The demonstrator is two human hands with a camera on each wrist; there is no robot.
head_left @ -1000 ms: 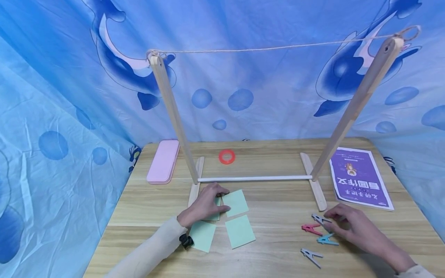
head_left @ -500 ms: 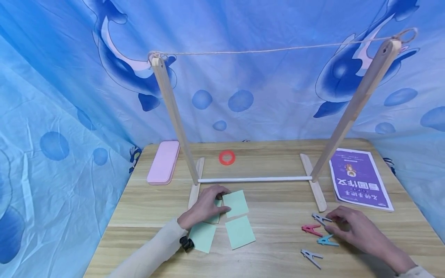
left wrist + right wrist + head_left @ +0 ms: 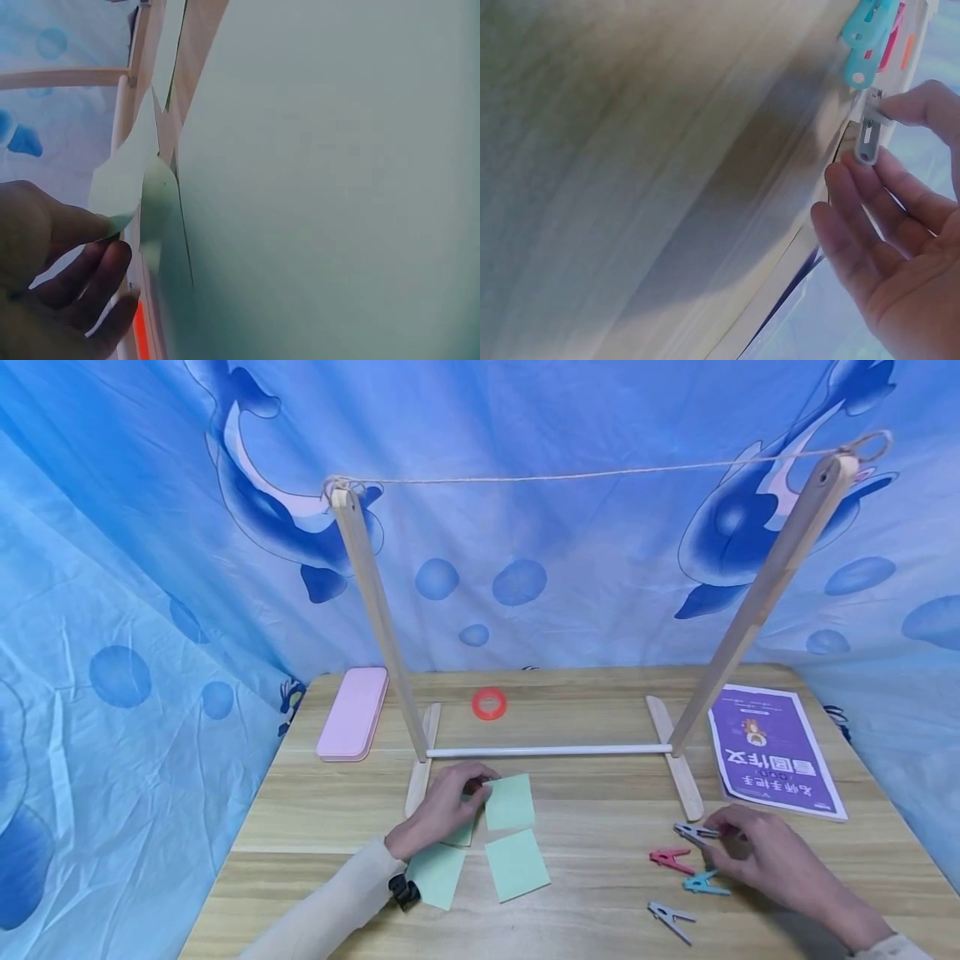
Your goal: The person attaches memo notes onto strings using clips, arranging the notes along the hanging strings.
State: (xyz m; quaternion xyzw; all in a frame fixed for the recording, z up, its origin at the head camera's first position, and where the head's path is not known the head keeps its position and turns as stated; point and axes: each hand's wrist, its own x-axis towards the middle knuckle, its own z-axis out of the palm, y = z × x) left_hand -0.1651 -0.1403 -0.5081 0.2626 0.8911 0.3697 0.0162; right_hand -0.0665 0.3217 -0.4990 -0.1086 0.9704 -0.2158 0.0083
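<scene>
In the head view, my left hand [image 3: 450, 802] is over several pale green sticky notes. Thumb and forefinger pinch the near left edge of the upper right sticky note [image 3: 510, 802], and the left wrist view shows this pinched paper [image 3: 120, 176] bent upward. Beneath the hand lies another note [image 3: 460, 835], partly hidden. Two more notes [image 3: 517, 864] lie nearer the front. My right hand [image 3: 772, 856] pinches the upper grey clothespin [image 3: 695, 832] by its handle end, also seen as the grey clothespin [image 3: 868, 135] in the right wrist view.
Red [image 3: 671, 859], teal [image 3: 705, 883] and grey [image 3: 671, 920] clothespins lie beside the right hand. A wooden frame [image 3: 378, 618] with a string [image 3: 570, 476] stands behind. Further back are a pink case [image 3: 352, 714], red tape roll [image 3: 489, 703] and purple booklet [image 3: 772, 747].
My left thumb has risen toward the forefinger at the upper right note, which has shifted slightly right. My right fingers have closed on the grey clothespin's handle, tilting it slightly.
</scene>
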